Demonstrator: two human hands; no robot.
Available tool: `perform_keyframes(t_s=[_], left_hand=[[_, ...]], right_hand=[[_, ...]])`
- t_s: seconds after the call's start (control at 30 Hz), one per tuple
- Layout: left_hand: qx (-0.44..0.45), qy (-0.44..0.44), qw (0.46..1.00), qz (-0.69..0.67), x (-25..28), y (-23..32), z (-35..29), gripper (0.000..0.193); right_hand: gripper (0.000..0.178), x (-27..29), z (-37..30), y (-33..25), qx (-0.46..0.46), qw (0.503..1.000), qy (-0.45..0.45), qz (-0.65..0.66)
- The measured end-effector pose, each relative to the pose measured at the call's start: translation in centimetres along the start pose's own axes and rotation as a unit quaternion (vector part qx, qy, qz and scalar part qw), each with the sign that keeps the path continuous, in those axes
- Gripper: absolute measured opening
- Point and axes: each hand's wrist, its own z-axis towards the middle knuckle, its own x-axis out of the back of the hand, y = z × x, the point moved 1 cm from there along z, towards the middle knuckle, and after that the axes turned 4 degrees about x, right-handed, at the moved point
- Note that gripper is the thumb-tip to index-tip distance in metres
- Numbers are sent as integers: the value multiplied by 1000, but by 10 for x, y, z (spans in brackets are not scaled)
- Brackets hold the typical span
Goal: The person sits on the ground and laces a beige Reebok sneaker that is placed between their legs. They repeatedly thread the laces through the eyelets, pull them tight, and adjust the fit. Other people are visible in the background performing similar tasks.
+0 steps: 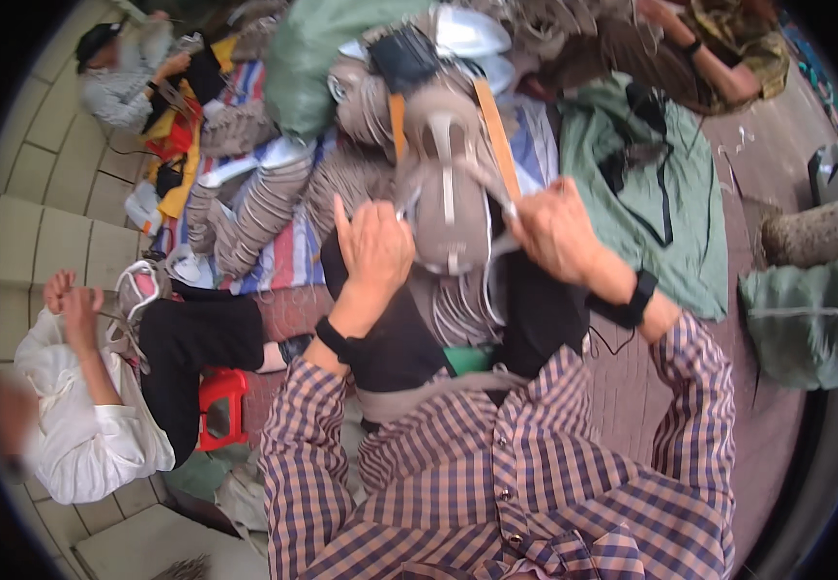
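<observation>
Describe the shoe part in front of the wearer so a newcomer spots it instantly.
Start at the checked shirt and follow its sleeves up to the left hand and right hand. Between them is a taupe shoe upper. Unlike the stacked taupe pieces to the upper left, it has a hand at each side and shows a pale stripe down its middle.

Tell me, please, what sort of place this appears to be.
Probably an improvised shoe-work area, perhaps outdoors: what looks like a taupe shoe upper at the center, stacks of similar nested pieces on a striped sheet, and a low red stool near a seated person in white.
</observation>
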Motion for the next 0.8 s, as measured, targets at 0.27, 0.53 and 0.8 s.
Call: perform_keyframes(t_s=[0.27,0.53,0.8], left_hand=[[-134,147,974,109,-34,-13,19,19],[-15,-42,990,-133,7,0,4,34],[30,-303,909,-285,39,69,-103,15]], right_hand=[[33,-28,33,32,-37,992,-100,-71],[23,-11,6,1,-48,994,-56,77],[15,2,-76,-101,114,901,-416,52]])
